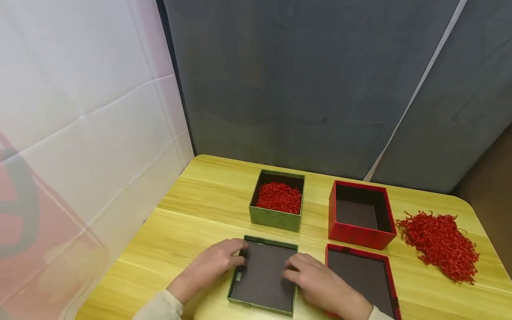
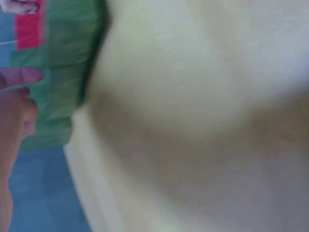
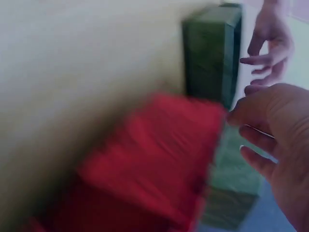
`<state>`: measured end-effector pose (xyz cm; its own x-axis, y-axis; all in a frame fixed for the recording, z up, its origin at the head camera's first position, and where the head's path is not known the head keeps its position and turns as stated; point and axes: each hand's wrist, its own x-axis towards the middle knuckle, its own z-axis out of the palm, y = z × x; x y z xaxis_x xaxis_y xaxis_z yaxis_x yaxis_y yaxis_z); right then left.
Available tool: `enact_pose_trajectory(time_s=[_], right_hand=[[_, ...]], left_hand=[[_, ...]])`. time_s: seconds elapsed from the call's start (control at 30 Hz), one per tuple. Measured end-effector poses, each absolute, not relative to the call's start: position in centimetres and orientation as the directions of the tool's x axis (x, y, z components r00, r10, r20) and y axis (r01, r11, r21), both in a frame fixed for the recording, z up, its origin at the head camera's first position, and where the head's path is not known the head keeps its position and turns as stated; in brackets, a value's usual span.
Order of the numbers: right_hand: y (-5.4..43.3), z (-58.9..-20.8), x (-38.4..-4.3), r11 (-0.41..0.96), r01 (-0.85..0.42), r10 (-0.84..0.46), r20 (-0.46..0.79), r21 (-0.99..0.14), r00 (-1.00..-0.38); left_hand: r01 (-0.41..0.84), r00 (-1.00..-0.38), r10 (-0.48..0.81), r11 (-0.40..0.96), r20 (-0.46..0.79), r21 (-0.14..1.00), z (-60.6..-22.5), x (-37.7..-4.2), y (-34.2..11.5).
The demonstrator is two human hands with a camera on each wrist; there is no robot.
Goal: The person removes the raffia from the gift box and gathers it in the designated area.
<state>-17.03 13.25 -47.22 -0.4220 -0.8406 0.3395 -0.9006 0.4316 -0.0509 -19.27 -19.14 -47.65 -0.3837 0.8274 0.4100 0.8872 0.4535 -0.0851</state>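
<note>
A shallow dark green box lid [image 1: 264, 276] lies inner side up near the front of the wooden table, its lining dark grey. My left hand [image 1: 212, 263] is at its left edge, fingers loosely bent and their tips over the rim. Across from it, my right hand [image 1: 314, 278] overlaps the lid's right edge with relaxed fingers. Nothing shows between the fingers of the right hand [image 3: 277, 123] in the right wrist view. Behind the lid stands a green box [image 1: 276, 218], with red shredded paper [image 1: 279, 197] inside.
An open red box [image 1: 356, 234] with a dark, bare inside stands right of the green one. In front of it lies a red lid [image 1: 360, 273], inner side up. Loose red paper shreds [image 1: 442, 246] are heaped at the far right. A pale curtain [image 1: 100, 111] hangs on the left.
</note>
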Motion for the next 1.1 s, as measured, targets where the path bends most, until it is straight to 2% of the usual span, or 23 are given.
enact_pose_trajectory(time_s=[0.13,0.23,0.33,0.43,0.53,0.67,0.87,1.1], right_hand=[[14.2,-44.4,-18.7,0.530,-0.829,-0.733,0.396,-0.179,-0.554],[14.5,-42.0,-21.0,0.634,-0.705,-0.623,0.330,-0.318,-0.709],[14.4,-40.5,-23.6,0.714,-0.548,-0.516,0.203,-0.436,-0.832],[14.0,-40.0,-25.7,0.763,-0.395,-0.425,0.063,-0.513,-0.903],[13.5,-40.3,-27.2,0.776,-0.286,-0.354,-0.013,-0.562,-0.935],[12.9,-41.7,-27.8,0.745,-0.192,-0.298,-0.061,-0.639,-0.953],[12.3,-42.6,-27.3,0.711,-0.141,-0.284,-0.098,-0.689,-0.954],[12.2,-42.4,-27.0,0.690,-0.131,-0.278,-0.095,-0.712,-0.956]], left_hand=[[0.858,-0.423,0.746,0.512,0.514,-0.037,-45.1,-21.0,-18.7],[0.825,-0.497,0.684,0.564,0.534,0.045,-42.8,-23.2,-17.1],[0.795,-0.581,0.664,0.588,0.472,0.150,-40.9,-25.8,-14.6],[0.725,-0.688,0.661,0.639,0.298,0.256,-39.9,-28.5,-11.8],[0.611,-0.782,0.618,0.737,0.077,0.291,-39.8,-30.9,-9.4],[0.478,-0.852,0.511,0.848,-0.116,0.228,-41.0,-33.0,-7.0],[0.429,-0.880,0.440,0.898,-0.179,0.098,-42.6,-33.5,-5.3],[0.346,-0.893,0.368,0.930,-0.261,0.127,-43.3,-33.8,-3.9]])
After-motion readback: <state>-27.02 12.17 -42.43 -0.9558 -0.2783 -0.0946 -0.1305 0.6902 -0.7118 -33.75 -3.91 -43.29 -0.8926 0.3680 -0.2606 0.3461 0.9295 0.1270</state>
